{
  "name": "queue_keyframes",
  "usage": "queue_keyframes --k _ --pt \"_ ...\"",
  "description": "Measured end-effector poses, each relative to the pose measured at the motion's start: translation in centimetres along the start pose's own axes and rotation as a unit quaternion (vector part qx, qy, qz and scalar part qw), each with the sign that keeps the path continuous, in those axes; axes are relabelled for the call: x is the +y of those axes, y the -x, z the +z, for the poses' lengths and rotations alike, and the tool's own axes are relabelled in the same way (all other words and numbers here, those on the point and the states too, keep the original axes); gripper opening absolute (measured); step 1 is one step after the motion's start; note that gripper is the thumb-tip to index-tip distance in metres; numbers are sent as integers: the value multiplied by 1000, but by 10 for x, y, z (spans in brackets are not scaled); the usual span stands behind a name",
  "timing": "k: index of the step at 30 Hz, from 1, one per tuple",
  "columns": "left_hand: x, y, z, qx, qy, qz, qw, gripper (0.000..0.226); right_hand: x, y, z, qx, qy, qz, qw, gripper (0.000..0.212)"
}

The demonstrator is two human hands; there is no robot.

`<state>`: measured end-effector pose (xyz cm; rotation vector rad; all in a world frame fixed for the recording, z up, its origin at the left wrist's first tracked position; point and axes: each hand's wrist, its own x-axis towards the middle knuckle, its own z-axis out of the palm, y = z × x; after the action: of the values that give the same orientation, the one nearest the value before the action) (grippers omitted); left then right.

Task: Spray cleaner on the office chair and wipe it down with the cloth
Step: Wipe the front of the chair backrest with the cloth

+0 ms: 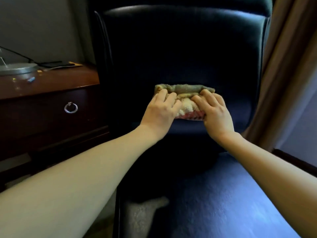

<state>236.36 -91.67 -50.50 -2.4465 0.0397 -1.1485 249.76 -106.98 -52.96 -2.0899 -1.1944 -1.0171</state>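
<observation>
- The cloth (184, 102) is folded and pressed against the lower back of the office chair (180, 48), just above the seat (223, 194). Its long axis runs left to right.
- The left hand (160, 111) presses the left end of the cloth and the right hand (214, 111) presses the right end. The fingers are laid over the fabric, lightly bent and not clenched. The thumbs are hidden, so a pinch cannot be ruled out.
- The cloth lies directly ahead of both hands. Neither hand is nearer.
- Judgement: the wiping step is in hand. Most of the chair's back lies above the cloth, so an upward or sideways stroke is open.
- A worktop (51, 81) with a drawer (51, 109) stands just beside the chair on the left, and a curtain (291, 66) hangs close on the right. Either may limit a wide sideways stroke.
- No spray bottle is in view.
</observation>
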Motion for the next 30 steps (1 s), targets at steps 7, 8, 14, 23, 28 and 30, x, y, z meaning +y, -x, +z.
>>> queue_keyframes --k 7,8,14,23,28,30 --pt "51 71 42 -79 16 120 990 30 10 99 25 -129 19 -26 991 41" --pt "56 81 42 -118 20 124 985 32 7 108 26 -163 15 -44 986 39" --pt "27 93 -8 -168 -3 140 976 31 -31 78 -17 -231 15 -108 967 36" --pt "-104 33 -133 -37 -55 67 996 30 -123 -57 -81 -93 3 -126 988 56" --pt "-110 60 -98 -25 -17 12 999 34 -122 -54 -33 -92 -43 -124 987 48" --pt "-102 72 -81 6 15 -18 1000 37 -117 -38 -9 -60 -64 -116 989 41"
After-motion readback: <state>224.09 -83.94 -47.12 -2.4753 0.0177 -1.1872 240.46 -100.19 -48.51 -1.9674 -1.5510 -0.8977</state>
